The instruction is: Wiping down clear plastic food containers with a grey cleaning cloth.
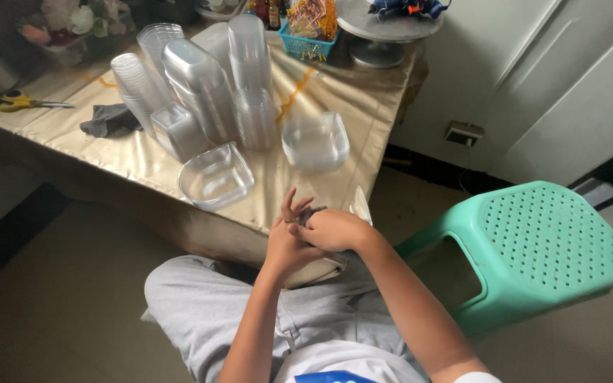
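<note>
Head view: yellow-handled scissors (19,101) lie near the table's (363,106) left edge, long axis along it, blades pointing right; stacks of clear plastic containers (200,85) fill the middle, with two single clear tubs (216,177) toward the near edge. Just off the near corner, above the lap, the left hand (286,245) has fingers spread upward, touching a small dark object (311,213) whose shape and direction cannot be told. The right hand (335,230) curls closed over it, beside a green stool (540,241).

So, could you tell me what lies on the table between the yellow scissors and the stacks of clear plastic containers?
In the head view, a crumpled grey cloth lies between the yellow scissors and the container stacks.
</note>
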